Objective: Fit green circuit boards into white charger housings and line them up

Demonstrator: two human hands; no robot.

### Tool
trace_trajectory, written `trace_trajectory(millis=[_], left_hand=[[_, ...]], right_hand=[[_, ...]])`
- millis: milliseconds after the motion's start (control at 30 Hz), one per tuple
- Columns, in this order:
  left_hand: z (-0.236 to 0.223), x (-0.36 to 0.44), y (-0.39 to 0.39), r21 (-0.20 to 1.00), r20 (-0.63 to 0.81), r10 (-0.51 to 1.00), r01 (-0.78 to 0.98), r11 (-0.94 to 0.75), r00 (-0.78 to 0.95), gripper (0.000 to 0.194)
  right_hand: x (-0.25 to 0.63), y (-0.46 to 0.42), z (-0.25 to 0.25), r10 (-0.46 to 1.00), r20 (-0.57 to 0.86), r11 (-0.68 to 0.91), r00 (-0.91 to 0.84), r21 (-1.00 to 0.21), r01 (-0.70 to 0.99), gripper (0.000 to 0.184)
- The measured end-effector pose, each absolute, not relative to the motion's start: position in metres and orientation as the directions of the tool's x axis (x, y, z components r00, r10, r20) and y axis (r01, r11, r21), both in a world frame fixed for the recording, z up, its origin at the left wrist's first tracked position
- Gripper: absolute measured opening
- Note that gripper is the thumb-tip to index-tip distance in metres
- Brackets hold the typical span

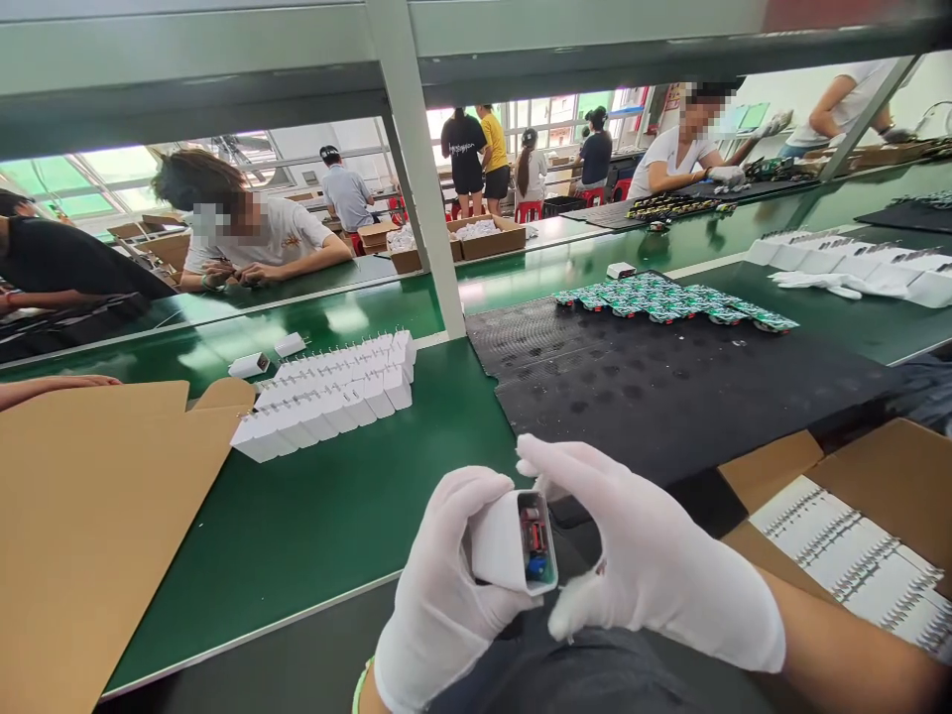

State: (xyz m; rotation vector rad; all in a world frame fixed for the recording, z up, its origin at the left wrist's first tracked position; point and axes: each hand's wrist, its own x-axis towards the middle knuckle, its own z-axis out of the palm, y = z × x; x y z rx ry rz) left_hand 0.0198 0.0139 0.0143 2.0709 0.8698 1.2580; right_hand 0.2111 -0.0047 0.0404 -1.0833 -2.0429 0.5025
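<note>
1. Your gloved left hand (438, 595) and right hand (654, 555) are clenching a white charger casing (502, 545), its open end showing a circuit board (534, 540)
2. The casing is sitting between your hands, just short of the black mat's (669, 416) near edge at 12 o'clock
3. Open green belt (319, 506) is stretching toward 10 o'clock, up to rows of white chargers (327, 392)
4. A cardboard flap (89, 526) is lying at 9 o'clock, a cardboard carton (885, 476) at 3 o'clock

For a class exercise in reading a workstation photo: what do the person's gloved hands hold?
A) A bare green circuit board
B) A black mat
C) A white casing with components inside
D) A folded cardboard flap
C. The left hand and right hand grip a white casing, its open end showing red and blue parts.
</note>
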Motion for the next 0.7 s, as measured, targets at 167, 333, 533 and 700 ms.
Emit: trace_trajectory(millis=[167,333,533,700], left_hand=[[0.014,0.014,0.014,0.736,0.573,0.742,0.181,-0.653,0.347,0.051],[0.009,0.009,0.018,0.732,0.597,0.715,0.116,-0.671,0.365,0.055],[0.011,0.010,0.021,0.697,0.664,0.660,0.030,-0.717,0.352,0.061],[0.011,0.006,0.020,0.725,0.640,0.681,0.013,-0.689,0.357,0.058]], right_hand=[[0.200,-0.007,0.023,0.927,0.209,0.250,-0.312,-0.963,0.097,0.098],[0.189,-0.010,0.033,0.859,0.118,-0.056,-0.498,-0.946,-0.321,0.081],[0.181,-0.006,0.044,0.836,0.186,-0.056,-0.516,-0.907,-0.418,0.055],[0.179,-0.007,0.038,0.857,0.163,-0.070,-0.488,-0.903,-0.424,0.055]])
